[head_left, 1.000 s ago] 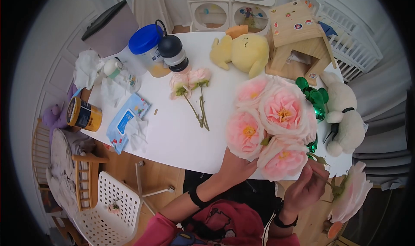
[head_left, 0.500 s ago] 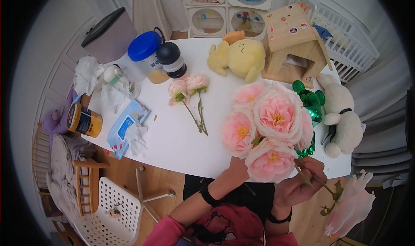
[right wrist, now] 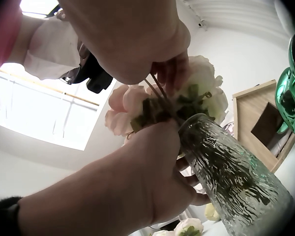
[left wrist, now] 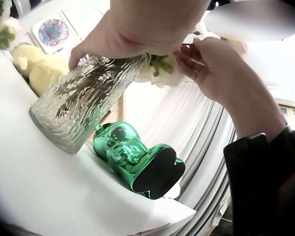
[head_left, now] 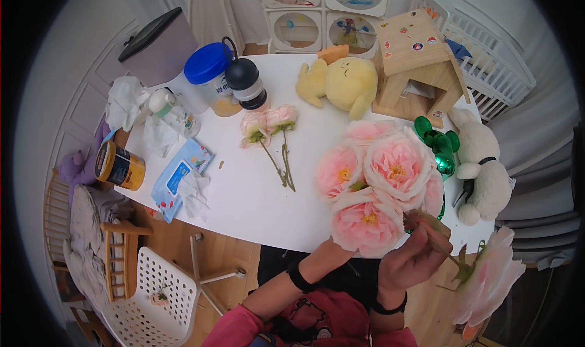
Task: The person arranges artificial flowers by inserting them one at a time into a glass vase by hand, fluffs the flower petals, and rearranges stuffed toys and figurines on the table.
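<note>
My left hand point(head_left: 334, 257) grips the upper part of a textured clear glass vase point(left wrist: 71, 110), whose base is at the white tabletop. Several pink roses point(head_left: 399, 167) stand bunched in it, their blooms hiding the vase from the head view. Right beside the bunch, my right hand point(head_left: 414, 258) pinches the stem of another pink rose point(head_left: 490, 280). That bloom hangs off to the right, past the table's front edge, while the stem's cut end overlaps the bunch. Two paler roses point(head_left: 268, 124) with bare stems lie on the table to the left.
Close behind the vase is a shiny green bear figure point(left wrist: 125, 152). A white plush toy point(head_left: 484, 164), wooden house point(head_left: 411, 67) and yellow plush point(head_left: 350, 82) line the back and right. Wipes point(head_left: 183, 176), a yellow can point(head_left: 120, 167), bottles and a blue-lidded tub point(head_left: 210, 73) occupy the left.
My right hand has shifted left, bringing the stem's end from the bunch's right side in against the blooms. The bunch has turned slightly; my left hand keeps its grip.
</note>
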`<action>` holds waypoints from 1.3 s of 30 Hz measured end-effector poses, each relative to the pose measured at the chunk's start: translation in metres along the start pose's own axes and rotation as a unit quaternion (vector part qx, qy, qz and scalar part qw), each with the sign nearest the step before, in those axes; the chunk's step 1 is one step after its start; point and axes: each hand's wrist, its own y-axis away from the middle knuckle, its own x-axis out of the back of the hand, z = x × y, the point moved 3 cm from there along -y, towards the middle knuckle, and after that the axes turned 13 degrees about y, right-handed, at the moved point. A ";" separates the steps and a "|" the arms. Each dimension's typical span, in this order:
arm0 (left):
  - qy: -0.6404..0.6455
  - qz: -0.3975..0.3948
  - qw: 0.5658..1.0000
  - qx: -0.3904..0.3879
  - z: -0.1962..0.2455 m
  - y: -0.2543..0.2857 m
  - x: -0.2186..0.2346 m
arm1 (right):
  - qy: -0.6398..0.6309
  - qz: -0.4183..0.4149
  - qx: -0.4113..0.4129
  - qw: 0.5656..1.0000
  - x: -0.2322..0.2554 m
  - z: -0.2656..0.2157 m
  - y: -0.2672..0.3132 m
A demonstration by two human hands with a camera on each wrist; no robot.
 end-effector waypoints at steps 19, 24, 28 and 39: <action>-0.074 0.029 0.996 -0.045 0.029 -0.025 -0.007 | 0.123 -0.102 -0.020 0.987 -0.010 -0.003 0.005; -0.072 0.041 0.995 -0.063 0.039 -0.024 -0.004 | 0.111 -0.157 0.013 0.981 -0.006 0.002 0.003; -0.068 0.049 0.994 -0.077 0.047 -0.021 -0.001 | 0.042 -0.119 -0.011 0.992 -0.005 0.009 0.013; -0.063 0.069 0.989 -0.114 0.063 -0.025 -0.001 | 0.026 -0.052 -0.047 0.997 -0.016 0.019 0.033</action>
